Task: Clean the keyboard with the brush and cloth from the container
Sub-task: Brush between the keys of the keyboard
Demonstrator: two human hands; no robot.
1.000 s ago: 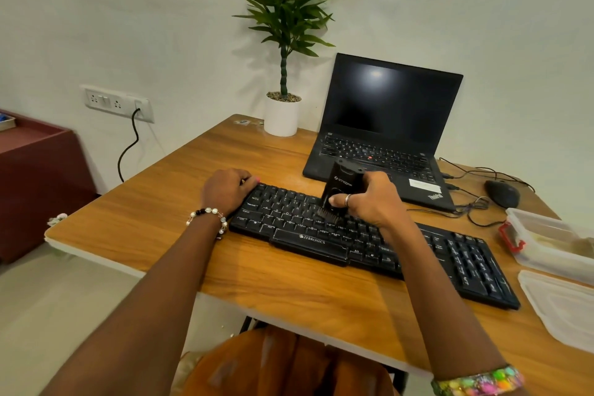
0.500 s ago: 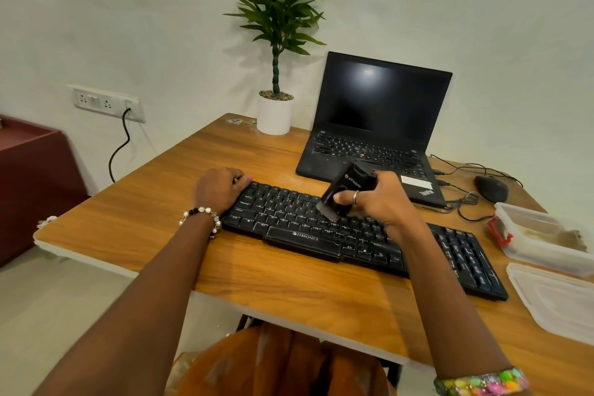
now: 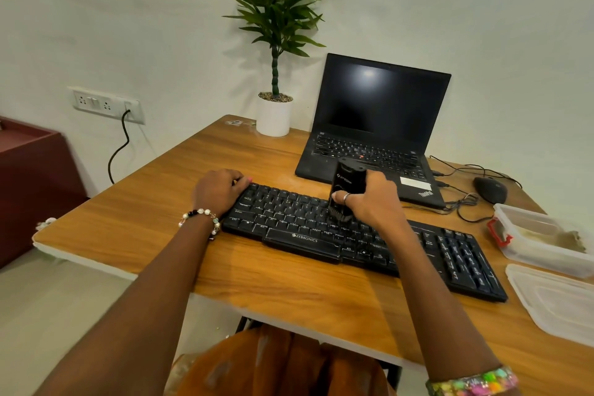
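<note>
Keyboard (image 3: 363,235) lies across the middle of the desk (image 3: 160,219), and from the left, the left hand (image 3: 218,190) curls over its far-left corner to pin it while the right hand (image 3: 369,199) clamps the black brush (image 3: 345,191) upright, bristles on the middle keys. Best now: short, light strokes along the rows, left hand holding firm. Against half a second ago, the brush stands straighter and sits lower on the keys; the cloth's container (image 3: 543,238) waits open at the right.

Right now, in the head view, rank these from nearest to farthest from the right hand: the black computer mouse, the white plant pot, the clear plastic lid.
Measured from the right hand, which holds the black brush:
1. Black computer mouse, to its right near the cables.
2. White plant pot, back left beside the laptop.
3. Clear plastic lid, front right at the table edge.
</note>
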